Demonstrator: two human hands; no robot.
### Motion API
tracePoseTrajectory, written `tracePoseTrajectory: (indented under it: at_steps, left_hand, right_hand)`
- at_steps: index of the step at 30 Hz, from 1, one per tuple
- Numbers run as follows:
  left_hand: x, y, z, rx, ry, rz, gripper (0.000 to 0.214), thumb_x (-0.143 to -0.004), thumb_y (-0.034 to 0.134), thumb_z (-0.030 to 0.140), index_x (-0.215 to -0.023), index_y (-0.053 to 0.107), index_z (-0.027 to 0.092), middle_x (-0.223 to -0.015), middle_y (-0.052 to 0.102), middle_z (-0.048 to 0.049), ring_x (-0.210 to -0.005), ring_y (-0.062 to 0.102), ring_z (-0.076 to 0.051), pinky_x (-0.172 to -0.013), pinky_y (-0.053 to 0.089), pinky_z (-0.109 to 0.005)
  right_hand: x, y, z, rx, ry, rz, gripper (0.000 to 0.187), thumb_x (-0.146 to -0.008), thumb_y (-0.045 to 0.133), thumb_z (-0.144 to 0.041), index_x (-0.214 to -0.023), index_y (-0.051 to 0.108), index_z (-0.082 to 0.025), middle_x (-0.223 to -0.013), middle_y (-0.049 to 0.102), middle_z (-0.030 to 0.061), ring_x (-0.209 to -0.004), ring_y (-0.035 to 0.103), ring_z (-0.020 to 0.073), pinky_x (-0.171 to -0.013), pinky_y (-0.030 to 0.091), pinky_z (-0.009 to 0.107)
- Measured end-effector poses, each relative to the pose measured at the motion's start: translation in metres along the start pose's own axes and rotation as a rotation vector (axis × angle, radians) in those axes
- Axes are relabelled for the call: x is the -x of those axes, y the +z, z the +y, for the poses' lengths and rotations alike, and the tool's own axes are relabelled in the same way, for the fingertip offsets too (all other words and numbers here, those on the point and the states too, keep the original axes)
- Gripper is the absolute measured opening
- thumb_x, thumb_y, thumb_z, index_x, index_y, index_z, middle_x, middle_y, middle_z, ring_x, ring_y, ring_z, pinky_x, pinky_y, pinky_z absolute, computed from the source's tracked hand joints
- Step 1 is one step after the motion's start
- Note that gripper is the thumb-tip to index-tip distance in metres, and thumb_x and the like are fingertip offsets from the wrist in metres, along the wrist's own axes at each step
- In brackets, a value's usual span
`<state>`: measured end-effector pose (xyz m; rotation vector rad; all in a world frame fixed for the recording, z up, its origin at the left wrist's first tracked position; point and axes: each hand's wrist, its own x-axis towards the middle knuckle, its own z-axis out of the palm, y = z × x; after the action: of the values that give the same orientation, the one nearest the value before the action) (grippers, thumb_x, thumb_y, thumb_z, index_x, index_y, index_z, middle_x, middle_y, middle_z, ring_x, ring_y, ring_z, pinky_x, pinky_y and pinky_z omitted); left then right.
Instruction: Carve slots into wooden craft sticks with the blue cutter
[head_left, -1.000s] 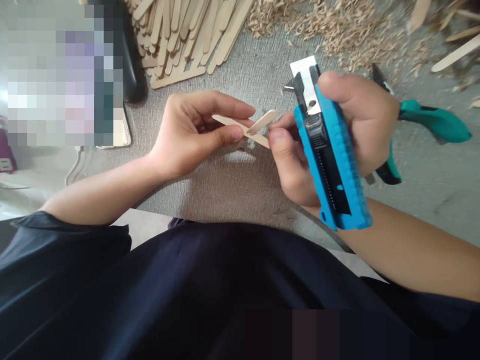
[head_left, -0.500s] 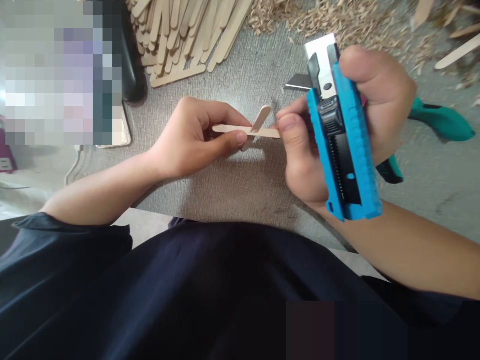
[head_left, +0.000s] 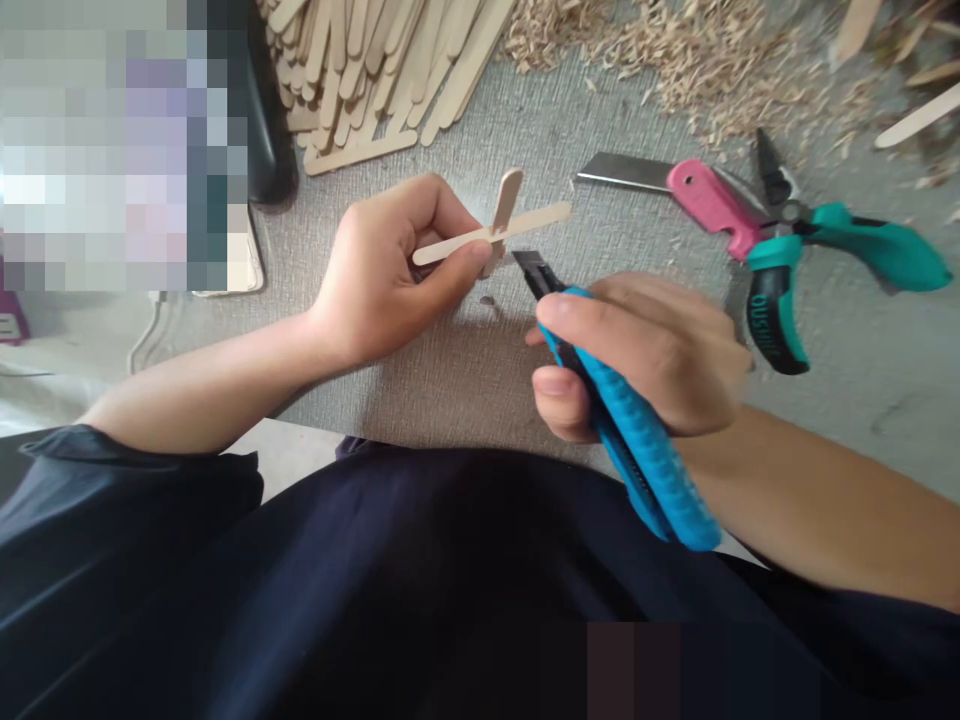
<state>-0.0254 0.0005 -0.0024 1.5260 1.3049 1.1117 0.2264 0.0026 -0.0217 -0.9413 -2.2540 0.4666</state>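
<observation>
Two wooden craft sticks, crossed through each other, are pinched between the thumb and fingers of my left hand [head_left: 405, 270]. The longer-looking craft stick [head_left: 536, 217] points right with a slight upward slant, and the other craft stick [head_left: 509, 190] stands up across it. My right hand [head_left: 645, 345] is wrapped round a blue utility knife [head_left: 637, 440]. Its short exposed blade points up and left, just below and right of the crossing, apart from the sticks as far as I can see. The sticks' crossing is partly covered by my left thumb.
A pink-handled folding knife [head_left: 712, 205] lies with its blade out on the grey table [head_left: 435, 390], against teal-handled pliers [head_left: 862, 240]. Piled craft sticks [head_left: 382, 60] lie at the back, wood shavings [head_left: 697, 60] to their right. A black object [head_left: 266, 110] stands at the left.
My right hand has let go of the stick's right end and turned the utility knife, its blade now aimed at the sticks. The crossed sticks have tilted up on the right.
</observation>
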Motion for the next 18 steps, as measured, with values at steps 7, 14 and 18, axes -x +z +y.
tracePoseTrajectory:
  at_steps: [7,14,18]
  left_hand:
    - [0.003,0.002,0.005,-0.063,0.029,0.011,0.043,-0.101,0.088,0.066,-0.087,0.074,0.028,-0.082,0.080,0.0008,-0.071,0.070,-0.016,-0.066,0.048,-0.039]
    - [0.009,0.007,-0.004,-0.030,0.192,0.081,0.020,-0.101,0.091,0.037,-0.093,0.075,0.029,-0.076,0.077,0.0055,-0.062,0.062,-0.010,-0.056,0.037,-0.035]
    - [0.007,0.010,-0.012,0.025,0.317,0.078,0.020,-0.103,0.090,0.037,-0.094,0.074,0.029,-0.073,0.078,0.0065,-0.057,0.061,-0.008,-0.050,0.032,-0.036]
  right_hand:
    - [-0.021,0.003,-0.012,-0.031,-0.354,0.325,0.042,-0.110,0.061,-0.032,-0.150,0.070,-0.027,-0.080,0.081,-0.0041,-0.059,0.070,0.0183,-0.055,0.060,0.033]
    - [-0.020,0.000,-0.011,-0.033,-0.371,0.268,0.038,-0.109,0.063,-0.027,-0.145,0.072,-0.020,-0.085,0.081,0.0009,-0.064,0.071,0.0202,-0.061,0.063,0.037]
    - [-0.015,0.001,-0.011,-0.024,-0.370,0.259,0.044,-0.106,0.067,-0.025,-0.151,0.072,-0.026,-0.092,0.083,0.0006,-0.070,0.074,0.0208,-0.067,0.066,0.038]
